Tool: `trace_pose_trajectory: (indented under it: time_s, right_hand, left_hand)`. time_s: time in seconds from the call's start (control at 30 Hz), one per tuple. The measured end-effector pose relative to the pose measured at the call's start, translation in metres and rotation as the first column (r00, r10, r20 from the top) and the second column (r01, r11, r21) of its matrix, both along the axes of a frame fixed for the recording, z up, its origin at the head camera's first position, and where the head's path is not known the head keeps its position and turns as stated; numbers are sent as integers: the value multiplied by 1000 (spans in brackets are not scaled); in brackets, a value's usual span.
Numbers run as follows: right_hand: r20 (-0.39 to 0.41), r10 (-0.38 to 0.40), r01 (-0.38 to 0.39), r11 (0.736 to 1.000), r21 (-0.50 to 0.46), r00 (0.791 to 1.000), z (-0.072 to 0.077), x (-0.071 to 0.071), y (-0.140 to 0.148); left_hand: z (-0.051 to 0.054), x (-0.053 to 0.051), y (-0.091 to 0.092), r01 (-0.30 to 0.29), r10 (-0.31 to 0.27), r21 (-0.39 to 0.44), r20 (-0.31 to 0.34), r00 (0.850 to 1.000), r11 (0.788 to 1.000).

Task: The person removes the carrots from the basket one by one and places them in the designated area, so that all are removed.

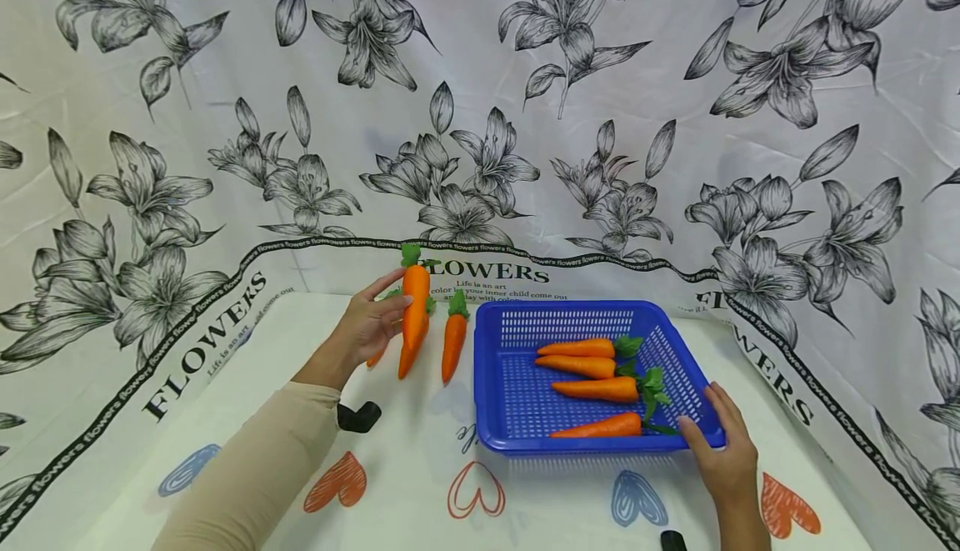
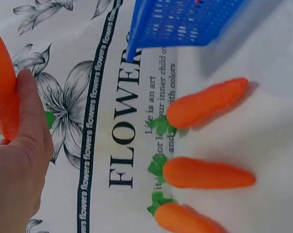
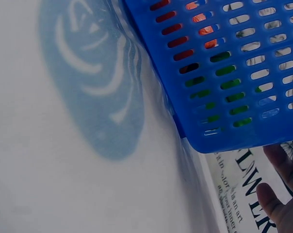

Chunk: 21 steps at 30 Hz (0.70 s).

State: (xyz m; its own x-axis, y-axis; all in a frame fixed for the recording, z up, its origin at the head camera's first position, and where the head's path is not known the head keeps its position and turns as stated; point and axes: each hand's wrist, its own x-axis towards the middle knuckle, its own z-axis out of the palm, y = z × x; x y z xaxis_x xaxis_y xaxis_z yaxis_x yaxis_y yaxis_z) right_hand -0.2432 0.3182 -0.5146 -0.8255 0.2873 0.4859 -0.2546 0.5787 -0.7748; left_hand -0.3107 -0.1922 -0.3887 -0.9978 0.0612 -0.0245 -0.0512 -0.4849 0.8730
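My left hand (image 1: 369,326) holds an orange carrot (image 1: 415,305) with a green top, lifted and upright, its tip pointing down. In the left wrist view, part of this carrot (image 2: 2,87) shows beside the fingers. Three more carrots lie on the table below: one carrot (image 2: 207,103), a second carrot (image 2: 209,173) and a third carrot (image 2: 187,218) cut off by the frame. A blue basket (image 1: 487,384) stands to their right, with several carrots (image 1: 596,389) inside. At its front right corner is my right hand (image 1: 731,451), thumb and fingers extended and apart around the rim.
The white table cover (image 1: 412,468) carries printed hearts. A black pipe-shaped object (image 1: 360,418) lies by the left sleeve, and another dark object (image 1: 673,541) sits at the front edge. Flower-printed cloth (image 1: 465,159) rises behind the table and along both sides.
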Motion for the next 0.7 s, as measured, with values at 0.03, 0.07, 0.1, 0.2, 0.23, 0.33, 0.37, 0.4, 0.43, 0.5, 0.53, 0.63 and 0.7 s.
trace_pose_trajectory:
  time_s: [0.03,0.07,0.1,0.2,0.23,0.33,0.37,0.4,0.43,0.5,0.53,0.63,0.7]
  right_hand:
    - [-4,0,0,1000,1,1000,0,0,0]
    - [-8,1,-1,1000,1,1000,0,0,0]
    - [-10,3,-3,1000,1,1000,0,0,0]
    - [-17,4,-4,1000,4,1000,1,1,-1]
    - [-19,4,-4,1000,6,1000,1,1,-1]
    - [-15,5,-5,1000,4,1000,1,1,0]
    - [-10,4,-4,1000,3,1000,1,1,0]
    - [-5,3,-3,1000,1,1000,1,1,0]
    - [2,0,0,1000,1,1000,1,1,0]
    - [14,-3,3,1000,-3,1000,0,1,0]
    - [19,-5,5,1000,-3,1000,-1,0,0]
    - [18,-1,1,1000,-8,1000,-2,0,1]
    - [14,1,-1,1000,-11,1000,-3,-1,1]
  left_hand:
    - [0,0,-3,-4,4,-8,5,1000,1000]
    - [0,0,-6,-8,8,-13,11,1000,1000]
    - [0,-1,-10,-12,12,-17,15,1000,1000]
    - [-1,-1,-19,-24,25,-32,21,999,999]
    - [-1,-2,-22,-27,28,-34,23,999,999]
    - [-2,-3,-29,-38,39,-37,23,999,999]
    - [-3,-3,-31,-40,41,-34,23,999,999]
    - [-3,-4,-33,-43,43,-33,25,999,999]
    - [-4,-5,-36,-44,45,-33,25,999,998]
    - [-6,-6,-40,-48,48,-30,26,998,998]
    - [-7,-7,-42,-50,51,-31,27,998,998]
    - [-9,-10,-49,-57,58,-37,28,998,998]
    - [-11,-11,-52,-69,71,-49,32,997,996]
